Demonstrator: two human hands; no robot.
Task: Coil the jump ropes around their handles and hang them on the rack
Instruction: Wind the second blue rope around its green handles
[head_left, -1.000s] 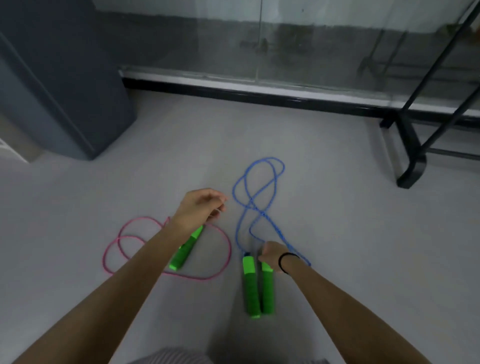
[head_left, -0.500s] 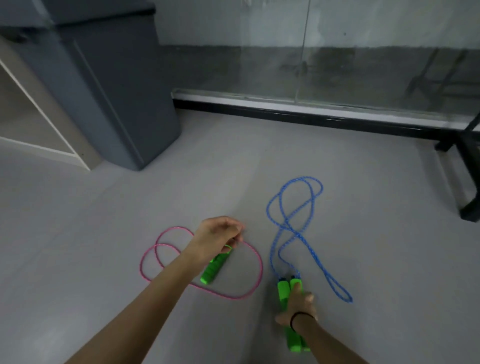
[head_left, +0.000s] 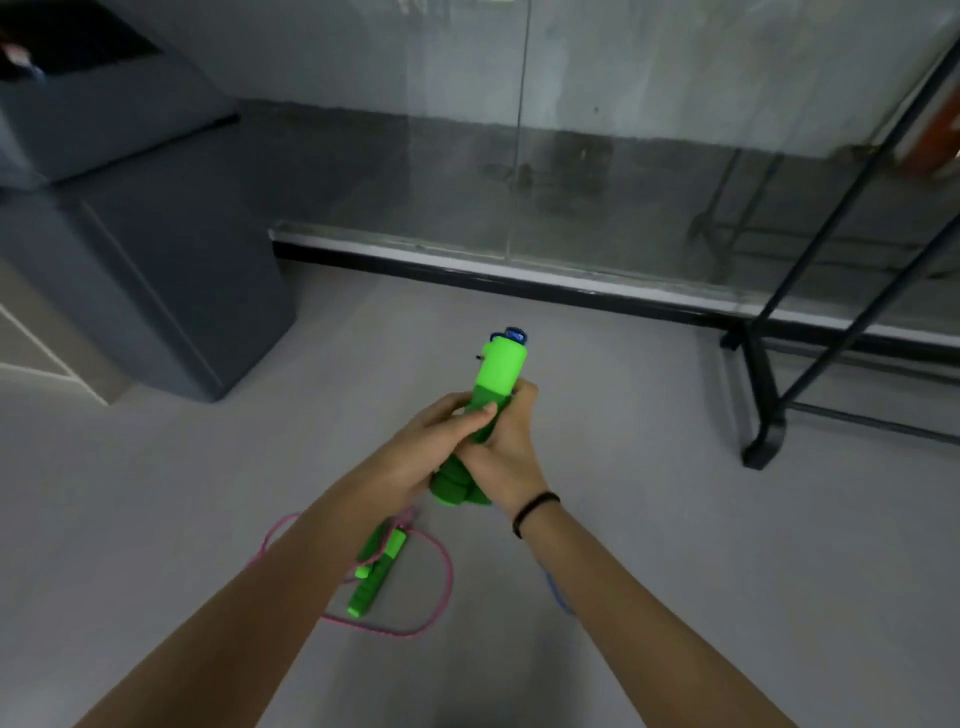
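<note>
**Both hands clasped on the green handles, centre frame**

Both hands hold one bundle. The left hand (head_left: 436, 441) has its fingers curled over the front of the green handles (head_left: 497, 370), with the thumb laid flat across them. The right hand (head_left: 506, 457) wraps round from the other side, with a thin black band (head_left: 535, 512) on its wrist. The two handles lie side by side as one chunky cylinder, tilted up and away. The upper section is bright, smooth plastic, and the lower grip is darker green and looks softer, bulging out below the palms. At the top end a short loop of blue rope (head_left: 514, 333) shows. More of the same braided cord hangs blurred beneath the right forearm, in the lower middle of the frame.

The pink rope (head_left: 442, 577) lies on the floor (head_left: 701, 571) at lower centre-left, in a loose rounded loop. Its own handles (head_left: 382, 566), the same two-tone green, rest close together inside the curve, partly hidden by the left forearm.

The floor is pale grey, matte and even. At the right edge stands the rack (head_left: 763, 395), made of thin black metal tubes slanting up from a curved foot. A boxy slate-grey cabinet (head_left: 156, 270) fills the upper left. Across the top runs a glass panel (head_left: 571, 156) with a dark base strip, its surface smeared and reflective.
</note>
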